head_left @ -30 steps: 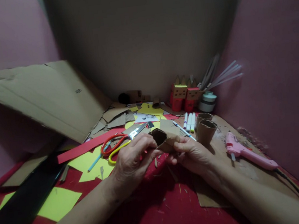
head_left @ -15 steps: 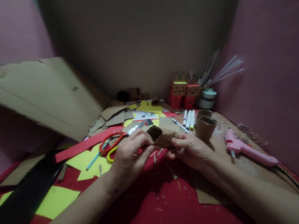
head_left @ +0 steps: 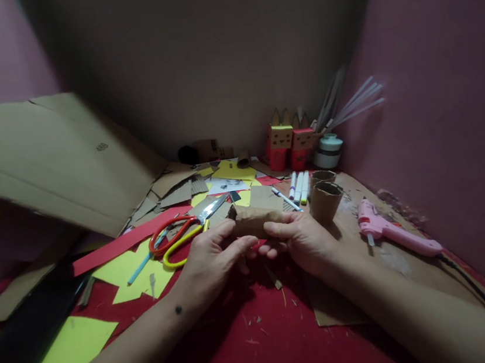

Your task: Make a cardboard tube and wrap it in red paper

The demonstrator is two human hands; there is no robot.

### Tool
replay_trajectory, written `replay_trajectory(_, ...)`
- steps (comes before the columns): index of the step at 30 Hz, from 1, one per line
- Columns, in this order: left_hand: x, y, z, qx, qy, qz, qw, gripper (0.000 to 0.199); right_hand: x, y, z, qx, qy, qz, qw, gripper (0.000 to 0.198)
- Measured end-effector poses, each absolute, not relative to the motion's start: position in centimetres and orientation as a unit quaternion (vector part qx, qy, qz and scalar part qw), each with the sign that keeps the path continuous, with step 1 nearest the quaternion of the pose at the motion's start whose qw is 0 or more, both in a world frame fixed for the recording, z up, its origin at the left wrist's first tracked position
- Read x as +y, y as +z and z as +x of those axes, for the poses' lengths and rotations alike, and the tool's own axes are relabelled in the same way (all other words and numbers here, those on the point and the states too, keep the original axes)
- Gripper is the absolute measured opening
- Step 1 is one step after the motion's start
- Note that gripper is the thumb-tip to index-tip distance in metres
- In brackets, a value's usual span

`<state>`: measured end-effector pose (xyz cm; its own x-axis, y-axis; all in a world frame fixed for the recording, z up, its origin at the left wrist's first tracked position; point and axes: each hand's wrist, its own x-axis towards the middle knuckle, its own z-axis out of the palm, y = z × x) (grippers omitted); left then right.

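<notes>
A brown cardboard tube [head_left: 254, 220] lies nearly sideways between my two hands, above the red cloth [head_left: 269, 325]. My left hand [head_left: 218, 252] grips its left end with thumb and fingers. Around its right end my right hand [head_left: 299, 233] is closed, the thumb pressed on the near side. Beyond my left hand rest scissors [head_left: 178, 234] with one red and one yellow handle. Two more cardboard tubes [head_left: 327, 202] stand upright just past my right hand. A white marker [head_left: 286, 198] lies behind the held tube.
At the right lies a pink glue gun [head_left: 396, 230] on a cardboard sheet [head_left: 386, 270]. Red figures with cardboard faces [head_left: 282, 141] and a jar [head_left: 328, 150] stand at the back. Yellow paper [head_left: 80, 340], a black strip [head_left: 31, 331] and a large cardboard panel [head_left: 57, 151] fill the left.
The held tube has turned so its open left end faces away more and its side shows. My left fingers have shifted along its end. The whole view has moved slightly.
</notes>
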<state>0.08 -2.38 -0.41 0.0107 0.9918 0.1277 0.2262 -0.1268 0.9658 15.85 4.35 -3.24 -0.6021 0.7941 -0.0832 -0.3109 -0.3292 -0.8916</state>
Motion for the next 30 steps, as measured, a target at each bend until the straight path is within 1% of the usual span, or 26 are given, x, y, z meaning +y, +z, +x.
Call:
replay_trajectory(4, -2.1, -0.2, -0.2, 0.514, 0.485, 0.585, 0.398, 0.013, 4.5, -3.2, 16.0, -0.454, 0.790, -0.254, 0.325, 0.027)
replay_trajectory(6, -2.1, 0.0, -0.4, 0.516, 0.496, 0.578, 0.393, 0.012, 4.7, -2.7, 16.3, -0.448, 0.794, -0.238, 0.334, 0.035)
replay_trajectory(10, -2.2, 0.4, -0.7, 0.501, 0.516, 0.579, 0.385, 0.011, 5.2, -1.1, 17.0, -0.453, 0.766, -0.183, 0.417, 0.061)
replay_trajectory(14, -2.3, 0.3, -1.2, 0.492, 0.504, 0.574, 0.418, 0.012, 5.3, 0.1, 17.1, -0.507, 0.678, -0.228, 0.480, 0.083)
replay_trajectory(16, -2.2, 0.1, -1.6, 0.500, 0.514, 0.565, 0.408, 0.019, 5.2, 0.6, 17.6, -0.538, 0.613, -0.258, 0.518, 0.082)
replay_trajectory(17, -2.1, 0.0, -1.8, 0.509, 0.515, 0.559, 0.404, 0.022, 5.0, 0.8, 18.3, -0.567, 0.561, -0.273, 0.538, 0.075)
replay_trajectory(19, -1.8, -0.3, -2.2, 0.527, 0.515, 0.546, 0.399, 0.027, 4.6, 1.0, 20.6, -0.657, 0.408, -0.320, 0.547, 0.054)
replay_trajectory(20, -1.6, -0.5, -2.4, 0.532, 0.511, 0.539, 0.406, 0.029, 4.3, 0.9, 22.3, -0.702, 0.317, -0.360, 0.526, 0.046)
replay_trajectory(21, -1.5, -0.6, -2.4, 0.534, 0.511, 0.531, 0.415, 0.032, 3.9, 0.7, 24.2, -0.736, 0.226, -0.410, 0.489, 0.045)
replay_trajectory(23, -1.4, -0.7, -2.3, 0.527, 0.519, 0.510, 0.439, 0.034, 3.4, -0.4, 28.1, -0.762, 0.066, -0.492, 0.416, 0.052)
replay_trajectory(24, -1.4, -0.8, -2.1, 0.520, 0.527, 0.499, 0.451, 0.033, 3.3, -1.2, 29.9, -0.768, 0.022, -0.527, 0.363, 0.055)
replay_trajectory(26, -1.3, -0.7, -1.6, 0.500, 0.538, 0.485, 0.475, 0.031, 3.6, -2.9, 32.7, -0.774, -0.010, -0.574, 0.267, 0.063)
replay_trajectory(27, -1.3, -0.6, -1.4, 0.488, 0.541, 0.482, 0.486, 0.029, 3.9, -3.7, 33.5, -0.775, -0.022, -0.585, 0.238, 0.067)
replay_trajectory(30, -1.3, -0.5, -0.9, 0.473, 0.549, 0.480, 0.495, 0.027, 4.6, -5.5, 34.4, -0.774, -0.052, -0.597, 0.206, 0.067)
